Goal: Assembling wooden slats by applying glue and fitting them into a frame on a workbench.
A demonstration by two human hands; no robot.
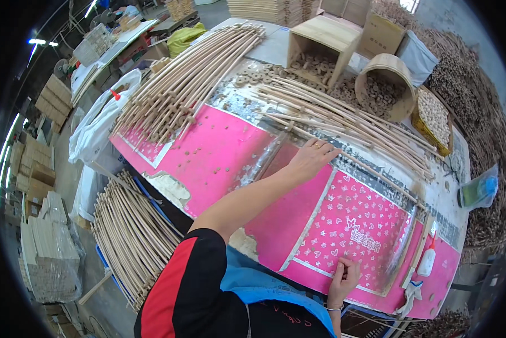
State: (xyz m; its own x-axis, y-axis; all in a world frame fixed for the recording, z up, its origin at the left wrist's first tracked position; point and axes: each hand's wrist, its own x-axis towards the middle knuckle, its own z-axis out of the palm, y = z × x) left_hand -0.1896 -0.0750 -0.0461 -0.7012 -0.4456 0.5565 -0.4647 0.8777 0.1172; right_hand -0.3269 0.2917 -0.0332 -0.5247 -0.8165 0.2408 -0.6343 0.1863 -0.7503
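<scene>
My left hand (312,158) reaches across the table, its fingers closed over a long thin wooden rod (377,176). The rod runs slantwise from the table's middle toward the right side, with a small wooden piece (290,126) near its far left end. Low over the pink printed sheet (315,225), near the front edge, is my right hand (344,277). Its fingers are curled together, and whatever they hold, if anything, is too small to make out. A white glue bottle (427,261) with a red tip stands to the right of that hand.
Rods with wooden rings (179,84) are heaped at the far left; more loose rods (354,121) lie behind my left hand. At the back are a wooden box (320,50), a round tub (385,84) of rings and a basket (433,118) of pale pieces. Rods (129,225) fill a lower rack.
</scene>
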